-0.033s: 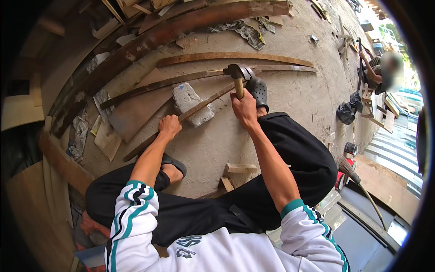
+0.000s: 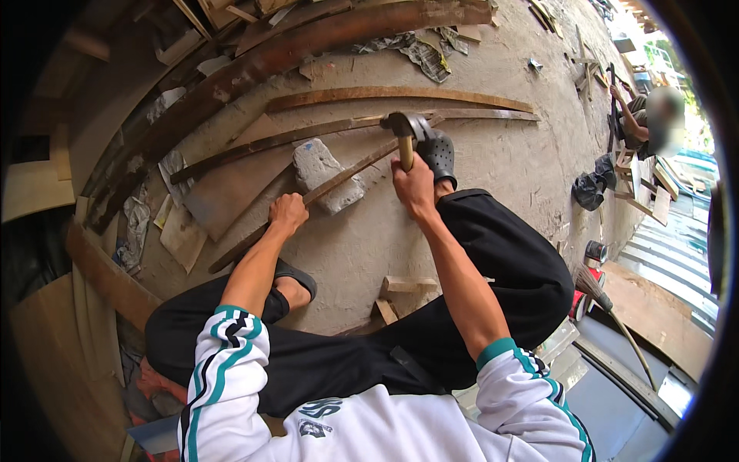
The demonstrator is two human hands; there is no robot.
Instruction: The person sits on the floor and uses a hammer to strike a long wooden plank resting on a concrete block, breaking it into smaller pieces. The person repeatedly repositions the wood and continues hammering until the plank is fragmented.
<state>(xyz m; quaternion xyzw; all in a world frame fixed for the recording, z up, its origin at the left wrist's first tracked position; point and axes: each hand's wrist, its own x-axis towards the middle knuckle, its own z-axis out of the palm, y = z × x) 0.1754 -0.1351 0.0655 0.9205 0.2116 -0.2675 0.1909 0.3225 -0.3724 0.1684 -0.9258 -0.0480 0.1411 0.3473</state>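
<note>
My left hand is closed round a long, narrow wooden strip, which slants from beside my left foot up toward the right. Midway, the strip lies across a rough pale concrete block on the floor. In my right hand is a hammer, gripped by its light wooden handle. Its dark metal head is raised near the strip's far end and partly hides the dark clog on my right foot. Whether the head touches the strip I cannot tell.
Two long wooden strips lie beyond the block. A large brown beam curves across the back left among scrap boards. Near my legs lie small wood offcuts. At right are a broom, a black bag and a seated person.
The hammer and my right hand have shifted very slightly toward me. My left hand and the wooden strip look unmoved.
</note>
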